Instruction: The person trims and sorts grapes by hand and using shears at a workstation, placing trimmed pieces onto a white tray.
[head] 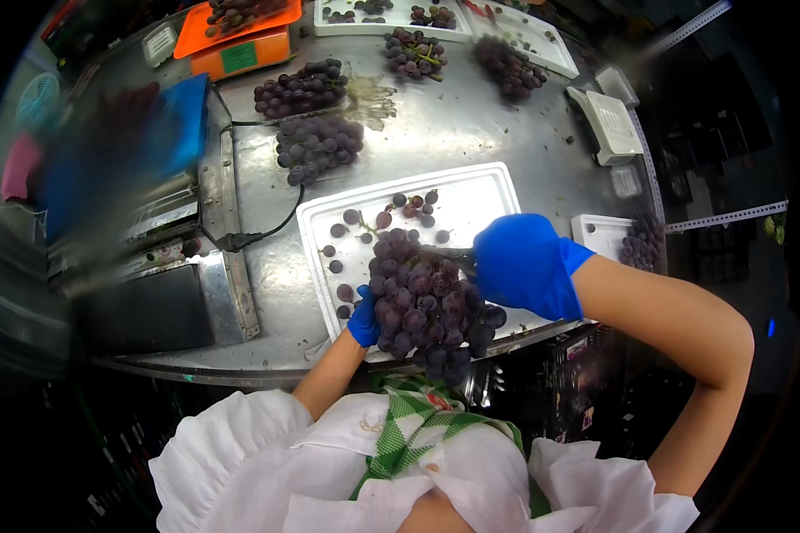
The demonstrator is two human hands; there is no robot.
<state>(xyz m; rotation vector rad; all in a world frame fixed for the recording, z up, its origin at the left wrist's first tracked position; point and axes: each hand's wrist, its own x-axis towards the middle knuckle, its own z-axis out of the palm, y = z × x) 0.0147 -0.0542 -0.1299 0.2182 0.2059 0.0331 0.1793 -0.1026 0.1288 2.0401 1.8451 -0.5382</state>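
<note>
A large bunch of dark purple grapes (pixel 417 303) is held up over a white foam tray (pixel 467 193). My left hand (pixel 365 318), in a blue glove, supports the bunch from its left side; most of its fingers are hidden behind the grapes. In my right hand (pixel 523 266), also blue-gloved, is a metal cutting tool (pixel 448 252), probably scissors. Its blades point left into the upper part of the bunch, and the handles are hidden in my fist. Several loose grapes (pixel 345 292) and a small sprig of grapes (pixel 410 208) lie in the tray.
Two grape bunches (pixel 320 148) lie beyond the tray on the metal table (pixel 433 116). A power cord (pixel 287 223) runs to a metal machine (pixel 230 266) at left. An orange scale (pixel 260 50), more foam trays (pixel 373 28) and a white plastic container (pixel 610 126) stand farther out.
</note>
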